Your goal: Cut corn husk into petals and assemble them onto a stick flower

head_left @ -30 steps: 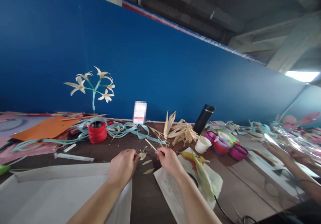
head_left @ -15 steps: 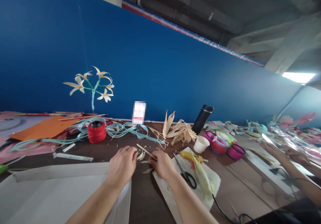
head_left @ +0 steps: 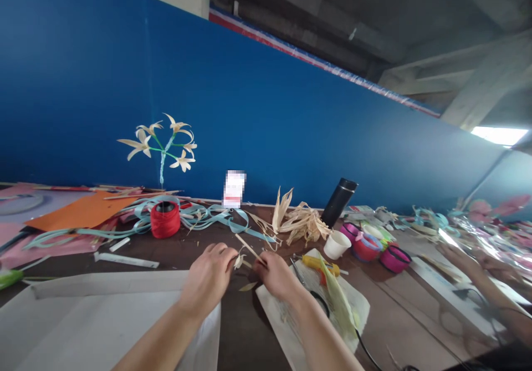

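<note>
Two hands are working close together over the brown table (head_left: 233,326). Left hand (head_left: 208,279) is curling in, fingertips pinching a small pale husk petal (head_left: 239,260). Right hand (head_left: 276,274) is closing round the lower end of a thin stick (head_left: 249,247), which is poking up and away toward the husk pile (head_left: 301,221) (the knuckles are hiding part of the grip). I'd say the trick is pressing the petal's base tight against the stick, low down, and turning gently so it isn't splitting. One loose petal (head_left: 248,286) is lying just below, beside the white paper (head_left: 270,307).
</note>
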`<state>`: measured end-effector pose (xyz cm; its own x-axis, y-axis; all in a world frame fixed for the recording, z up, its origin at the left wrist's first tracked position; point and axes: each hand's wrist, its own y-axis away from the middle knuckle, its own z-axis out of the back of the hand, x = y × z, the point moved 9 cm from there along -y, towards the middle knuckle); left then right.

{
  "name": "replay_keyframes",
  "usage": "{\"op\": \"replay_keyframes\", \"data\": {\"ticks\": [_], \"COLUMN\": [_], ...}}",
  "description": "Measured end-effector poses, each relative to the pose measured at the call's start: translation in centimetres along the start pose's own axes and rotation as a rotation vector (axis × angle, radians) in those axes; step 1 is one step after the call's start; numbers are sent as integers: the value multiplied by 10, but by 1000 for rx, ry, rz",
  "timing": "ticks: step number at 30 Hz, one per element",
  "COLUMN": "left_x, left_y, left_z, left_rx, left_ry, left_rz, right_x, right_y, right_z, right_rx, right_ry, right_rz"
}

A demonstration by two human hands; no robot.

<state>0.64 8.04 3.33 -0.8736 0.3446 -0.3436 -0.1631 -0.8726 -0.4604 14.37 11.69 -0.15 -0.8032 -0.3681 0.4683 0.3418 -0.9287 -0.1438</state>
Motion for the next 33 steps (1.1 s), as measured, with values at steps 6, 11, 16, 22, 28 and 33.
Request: {"op": "replay_keyframes", "data": {"ticks": [6, 11, 16, 22, 28, 33], "left_x": [-25, -23, -15, 23, 23, 22], "left_y": [1, 1, -1, -1, 4, 6], "left_z": [0, -2, -2, -18, -46, -56], "left_rx": [92, 95, 67, 75, 231, 284], "left_ry": [140, 151, 197, 546, 962, 1064], "left_rz": [-184, -178, -128, 290, 488, 544], "right_x": [4, 6, 2, -2, 10, 11], "right_y": [0, 1, -2, -5, -4, -3], "right_z": [8, 4, 8, 10, 2, 3], "right_rx": [27, 47, -15, -74, -61, -87], "right_ry": [-235, -294, -398, -681, -801, -760], "right_rz": [31, 26, -2, -57, -47, -44]}}
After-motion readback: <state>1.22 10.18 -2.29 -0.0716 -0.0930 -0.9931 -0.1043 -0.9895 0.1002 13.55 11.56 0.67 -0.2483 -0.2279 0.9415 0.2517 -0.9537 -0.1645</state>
